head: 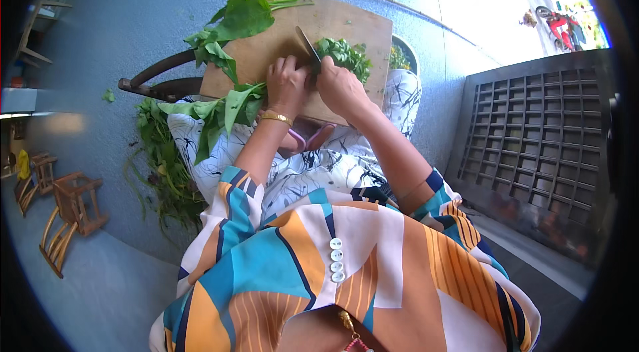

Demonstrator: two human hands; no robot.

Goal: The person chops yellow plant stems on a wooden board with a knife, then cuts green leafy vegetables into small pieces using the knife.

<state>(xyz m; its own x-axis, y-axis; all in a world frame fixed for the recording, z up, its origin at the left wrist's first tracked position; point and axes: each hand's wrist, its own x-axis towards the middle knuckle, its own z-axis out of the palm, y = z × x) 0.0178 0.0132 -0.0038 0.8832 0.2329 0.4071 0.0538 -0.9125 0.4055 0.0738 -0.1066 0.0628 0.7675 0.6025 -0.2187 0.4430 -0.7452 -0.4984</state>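
My left hand presses a bunch of leafy greens onto a wooden board, its leaves trailing left over my lap. In my right hand is a knife, handle in the fist and blade pointing up and away, close beside the left fingers. The cut end of the bunch is mostly hidden between the hands. To the right of the blade lies a heap of chopped greens. More whole leaves with stems rest across the board's far left corner.
A pile of greens lies on the floor by my left leg. Behind the board's right edge sits a round container with plant pieces. A curved wooden frame juts out left. A metal grille stands right; small chairs are far left.
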